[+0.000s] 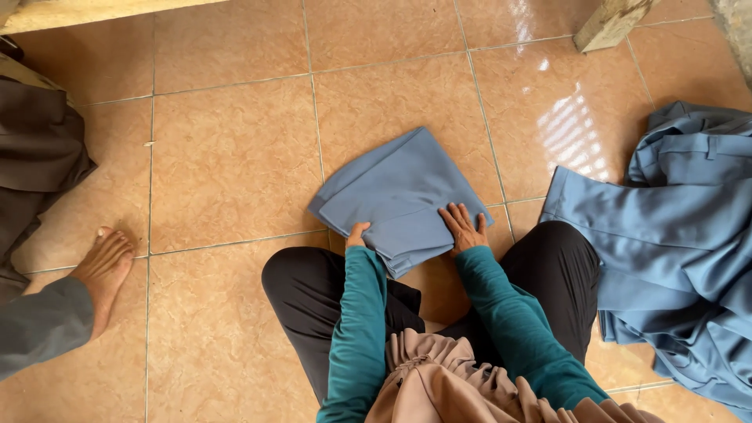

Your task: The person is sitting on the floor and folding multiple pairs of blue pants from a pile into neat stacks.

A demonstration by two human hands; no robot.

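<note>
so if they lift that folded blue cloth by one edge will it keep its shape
Probably not: the folded blue cloth looks soft and thin, so its layers would likely droop open. It may also slide easily on the glossy tile floor. It looks light.

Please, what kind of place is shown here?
Probably a home or small sewing room: the person sits on a glossy tiled floor, pressing a folded blue garment with both hands, a pile of blue garments beside, and another person's bare foot nearby.

Left hand (358, 233) is mostly tucked under the folded blue cloth (399, 196), so fingers can't be seen. Blue garment pile (674, 251) runs off the right edge. Dark cloth (35, 157) is cut at the left edge, and another person's foot (102, 270) shows w/ only a bit of leg.
</note>
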